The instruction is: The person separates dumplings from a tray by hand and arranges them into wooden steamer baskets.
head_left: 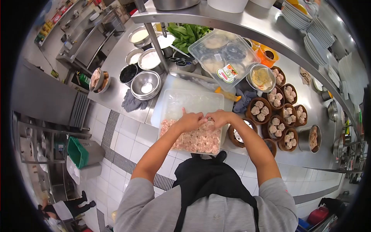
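A translucent plastic tray [193, 101] lies in front of me, its near part packed with rows of pinkish meat dumplings [195, 140]. My left hand [192, 120] is over the far edge of the rows, fingers curled and thumb raised. Close beside it, my right hand [218, 118] bends down with its fingertips pinched together at the dumplings. The fingertips of both hands nearly meet, and what they hold, if anything, is hidden. Under the tray shows a pale cutting board [155, 112].
Small round steamers [262, 120] with dumplings crowd the right side, beside a metal container of filling [313, 138]. Beyond the tray sits a lidded plastic box [222, 54]. Metal bowls [146, 86] stand at left. A steel shelf [232, 29] hangs overhead. Another person [63, 208] is at lower left.
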The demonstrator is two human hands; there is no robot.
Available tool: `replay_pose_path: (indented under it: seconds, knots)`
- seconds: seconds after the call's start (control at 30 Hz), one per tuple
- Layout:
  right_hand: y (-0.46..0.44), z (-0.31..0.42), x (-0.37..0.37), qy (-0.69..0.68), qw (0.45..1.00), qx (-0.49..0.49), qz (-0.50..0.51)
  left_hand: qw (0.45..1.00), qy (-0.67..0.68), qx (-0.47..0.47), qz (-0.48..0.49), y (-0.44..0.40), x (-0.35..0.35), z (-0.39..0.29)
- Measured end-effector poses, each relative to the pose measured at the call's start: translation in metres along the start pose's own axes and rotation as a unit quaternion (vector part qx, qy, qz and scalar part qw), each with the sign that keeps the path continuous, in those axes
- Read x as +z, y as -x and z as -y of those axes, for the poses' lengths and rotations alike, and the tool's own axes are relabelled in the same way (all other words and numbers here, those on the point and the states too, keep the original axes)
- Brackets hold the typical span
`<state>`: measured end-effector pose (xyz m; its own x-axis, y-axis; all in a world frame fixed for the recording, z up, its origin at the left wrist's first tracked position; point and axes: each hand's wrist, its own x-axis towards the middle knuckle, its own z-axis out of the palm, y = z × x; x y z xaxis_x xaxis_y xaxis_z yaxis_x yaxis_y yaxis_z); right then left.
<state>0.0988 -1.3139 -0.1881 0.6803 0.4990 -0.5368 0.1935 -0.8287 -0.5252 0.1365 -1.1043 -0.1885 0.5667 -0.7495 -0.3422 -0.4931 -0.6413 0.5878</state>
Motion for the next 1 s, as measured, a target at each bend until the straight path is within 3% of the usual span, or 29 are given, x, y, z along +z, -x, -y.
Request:
replay_pose_path:
  seconds: [0.03,0.13,0.3,0.37,0.53,0.6,0.73,0.87,0.93,0.97,1.0]
  knots:
    - [0.000,-0.002,0.003,-0.001,1.000,0.003,-0.001,0.999,0.000,-0.017,0.044,0.000,-0.002,-0.003]
    - [-0.006,-0.006,0.009,-0.001,1.000,0.002,-0.014,0.997,-0.076,0.024,-0.009,0.002,0.005,-0.007]
    - [-0.002,0.011,-0.007,0.038,0.997,0.041,0.058,0.989,-0.138,0.050,0.003,-0.011,0.015,0.003]
    - [-0.001,0.010,-0.013,0.013,0.998,0.046,0.040,0.989,-0.139,0.040,0.020,-0.018,0.011,0.007]
    - [-0.004,-0.003,-0.015,-0.027,0.999,0.028,-0.021,0.997,-0.063,0.037,0.007,-0.026,-0.010,0.006]
    - [-0.005,0.002,-0.017,0.044,0.996,0.052,0.051,0.997,-0.064,0.040,0.004,-0.023,-0.006,0.004]
    - [-0.002,-0.002,-0.012,0.021,0.997,0.063,0.035,0.999,-0.007,0.034,-0.039,-0.023,-0.002,0.008]
    - [-0.008,-0.022,-0.007,-0.142,0.988,-0.017,-0.050,0.994,0.076,-0.023,-0.079,-0.024,-0.006,0.004]
    - [-0.009,-0.032,-0.006,-0.208,0.972,-0.063,-0.094,0.974,0.190,-0.044,-0.117,-0.021,-0.008,0.003]
    - [-0.003,-0.031,-0.011,-0.342,0.933,-0.066,-0.087,0.975,0.188,-0.043,-0.114,-0.023,-0.008,0.007]
    - [0.004,-0.029,-0.015,-0.471,0.876,-0.068,-0.080,0.951,0.273,-0.039,-0.136,-0.027,-0.006,0.012]
